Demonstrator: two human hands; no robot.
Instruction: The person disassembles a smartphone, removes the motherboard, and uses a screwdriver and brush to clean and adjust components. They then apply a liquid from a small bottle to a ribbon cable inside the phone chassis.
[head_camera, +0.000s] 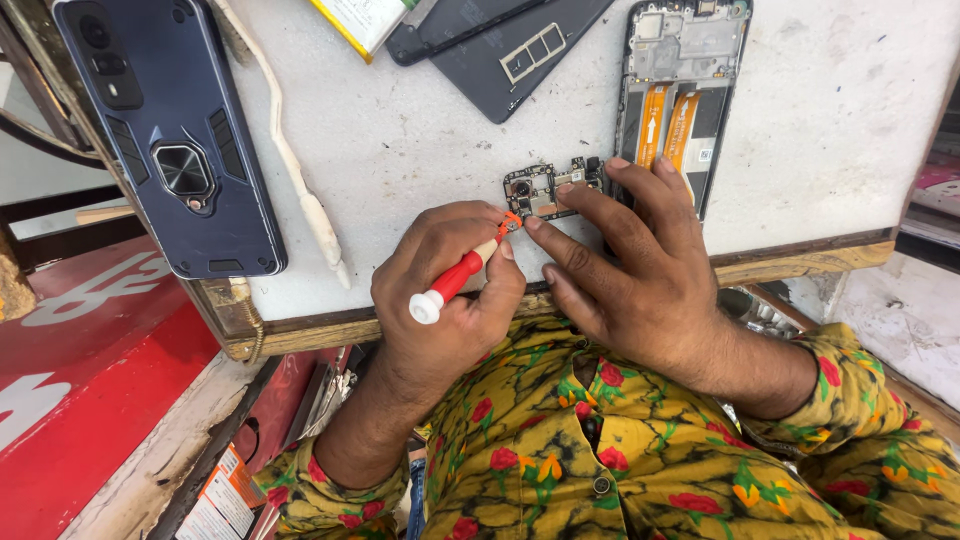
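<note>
The small circuit board (545, 188) is lying flat on the white work surface (420, 140), near the front wooden edge (310, 335), just beside the left side of the opened phone chassis (672, 95). The red-handled screwdriver (458, 278) is pointing its tip at the lower left corner of the board; whether the tip is actually seated in a screw cannot be told.

The left hand (445, 295) is gripping the screwdriver, with the fingers closed around the red shaft and the thumb lying along it. The white end cap is sticking out below the hand, toward the person.

The right hand (640, 280) is holding nothing. Its fingers are spread and extended: the index fingertip is resting just below the board near the screwdriver tip, and the other fingertips are pressing on the right end of the board and the edge of the chassis.

The chassis is lying with its inside facing up, showing two orange flex cables (665, 128) and a metal shield at the top. To the upper left, a dark back cover (520, 55) with a SIM tray on it is lying flat, next to a yellow-edged battery (365, 22). A cream-coloured plastic strip (300, 180) is lying diagonally on the surface. At far left, a phone in a dark blue rugged case (170, 140) is lying with its ring holder facing up. The person is wearing a yellow floral shirt (620, 460).
</note>
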